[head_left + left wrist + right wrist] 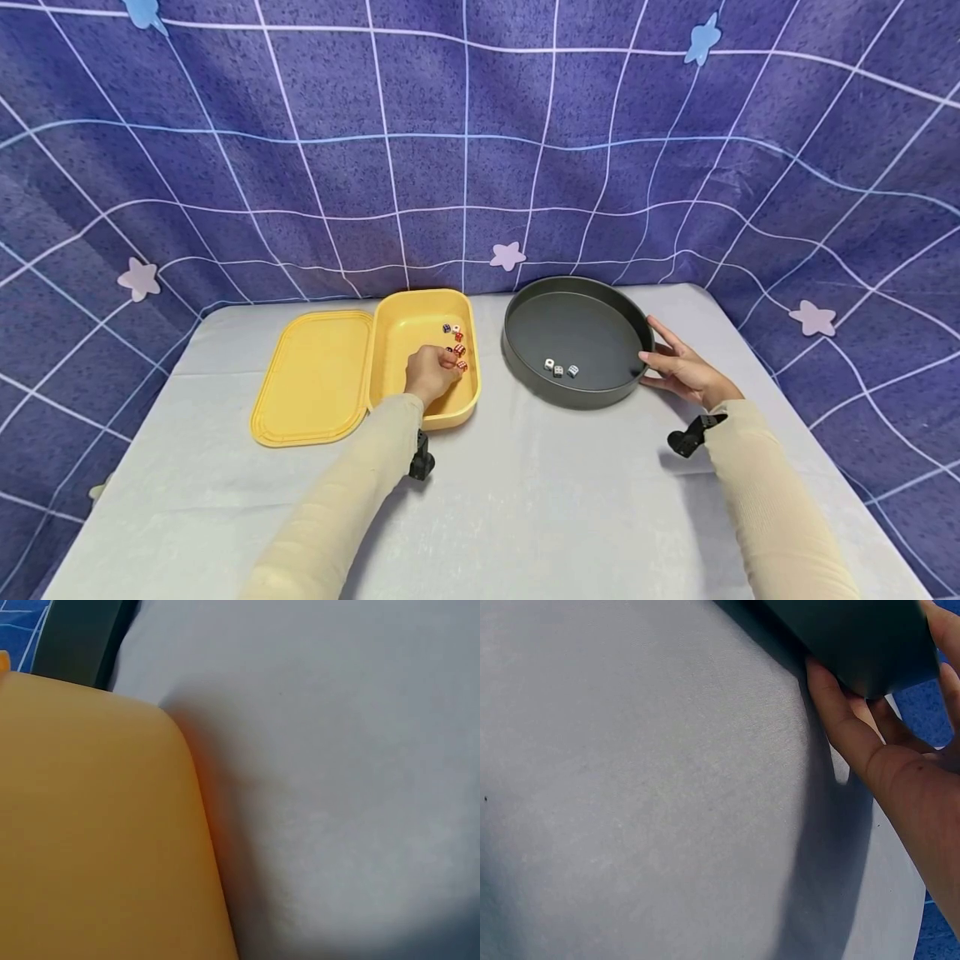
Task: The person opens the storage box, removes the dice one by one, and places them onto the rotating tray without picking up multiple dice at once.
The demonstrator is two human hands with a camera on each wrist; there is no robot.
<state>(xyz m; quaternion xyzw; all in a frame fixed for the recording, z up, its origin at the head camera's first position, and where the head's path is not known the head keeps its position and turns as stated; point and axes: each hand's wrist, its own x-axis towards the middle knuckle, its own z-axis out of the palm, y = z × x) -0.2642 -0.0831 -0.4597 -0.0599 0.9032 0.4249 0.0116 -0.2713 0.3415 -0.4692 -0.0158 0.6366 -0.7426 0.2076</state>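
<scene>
My left hand (432,372) reaches down into a yellow plastic box (390,400), its fingers bent beside several small dice. A red die (462,366) lies right by the fingertips; whether they pinch a die cannot be made out. Farther up along the box's right side are another red die (459,350), a blue die (447,328) and a white die (456,328). My right hand (686,372) grips the right side of a round dark grey pan (577,321), with the thumb over its rim and other fingers under its edge in the right wrist view. Three whitish dice, one a white die (573,371), lie in the pan.
A yellow lid (315,379) lies flat left of the box, against its side. The white-covered table (540,500) backs onto a purple-blue curtain (465,167) with grid lines. Only the box's outer wall (97,825) and the tabletop fill most of the left wrist view.
</scene>
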